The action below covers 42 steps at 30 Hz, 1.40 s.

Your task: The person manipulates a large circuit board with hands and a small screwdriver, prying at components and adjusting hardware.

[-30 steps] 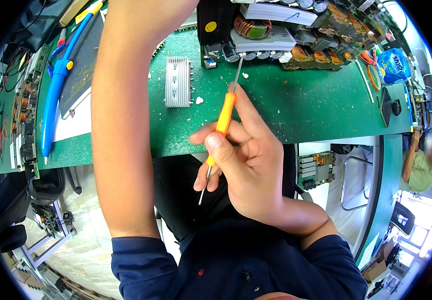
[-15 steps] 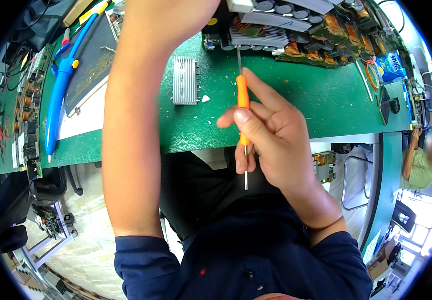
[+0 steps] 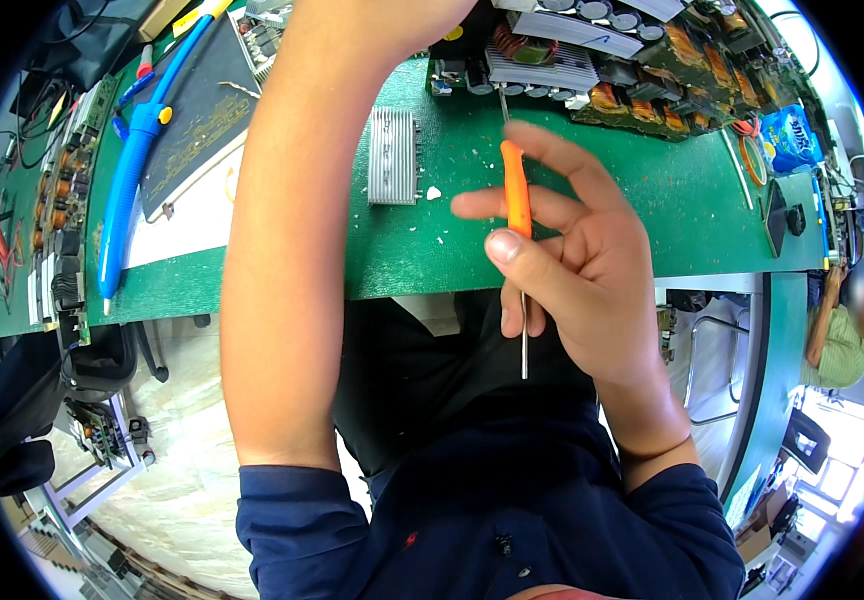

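My right hand [image 3: 592,270] pinches the orange-handled screwdriver [image 3: 518,200] upright at the green bench [image 3: 652,210] edge, circuit board [image 3: 592,60] at twelve o'clock; my left hand's grip I cannot tell.

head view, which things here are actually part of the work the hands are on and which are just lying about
In hand:
- orange-handled screwdriver, held in the right hand
- circuit board with coils and capacitors, where the left arm reaches; the left hand is out of frame

Lying about:
- finned heat sink
- blue desoldering pump
- blue packet
- green mat
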Available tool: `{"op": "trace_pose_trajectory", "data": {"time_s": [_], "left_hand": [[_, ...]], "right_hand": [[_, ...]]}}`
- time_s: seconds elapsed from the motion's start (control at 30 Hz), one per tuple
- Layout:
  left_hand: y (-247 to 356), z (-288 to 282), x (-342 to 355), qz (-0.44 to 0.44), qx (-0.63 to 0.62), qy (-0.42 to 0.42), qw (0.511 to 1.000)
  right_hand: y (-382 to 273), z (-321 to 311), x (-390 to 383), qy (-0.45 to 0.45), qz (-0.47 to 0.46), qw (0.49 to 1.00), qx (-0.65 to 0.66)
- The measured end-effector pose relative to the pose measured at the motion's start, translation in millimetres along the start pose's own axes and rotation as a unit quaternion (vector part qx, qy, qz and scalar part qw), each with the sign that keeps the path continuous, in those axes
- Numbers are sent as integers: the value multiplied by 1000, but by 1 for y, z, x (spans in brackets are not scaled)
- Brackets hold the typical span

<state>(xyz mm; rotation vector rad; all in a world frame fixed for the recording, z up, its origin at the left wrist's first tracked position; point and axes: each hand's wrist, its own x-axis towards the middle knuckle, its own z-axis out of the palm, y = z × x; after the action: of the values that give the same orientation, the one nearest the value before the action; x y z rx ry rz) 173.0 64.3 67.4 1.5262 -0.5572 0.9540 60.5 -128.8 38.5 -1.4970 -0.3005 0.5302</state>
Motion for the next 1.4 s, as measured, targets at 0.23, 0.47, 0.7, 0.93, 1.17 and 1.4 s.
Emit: {"op": "trace_pose_trajectory", "data": {"time_s": [0.23, 0.47, 0.7, 0.93, 1.17, 1.4], "left_hand": [[13, -1, -3, -6, -8, -13, 1000], [12, -3, -4, 16, 66, -6, 998], [12, -3, 2, 13, 135, 23, 990], [13, 0, 2, 30, 146, 36, 988], [14, 0, -1, 17, 141, 38, 989], [12, 2, -1, 33, 140, 53, 988]], "right_hand": [[8, -17, 10, -53, -126, 991, -10], [5, -27, 29, -3, -362, 834, -417], [-22, -20, 45, 52, -418, 767, -484], [-21, -19, 51, 67, -418, 770, -477], [-16, -18, 52, 74, -416, 774, -470], [-6, -23, 42, 54, -427, 711, -556]]}}
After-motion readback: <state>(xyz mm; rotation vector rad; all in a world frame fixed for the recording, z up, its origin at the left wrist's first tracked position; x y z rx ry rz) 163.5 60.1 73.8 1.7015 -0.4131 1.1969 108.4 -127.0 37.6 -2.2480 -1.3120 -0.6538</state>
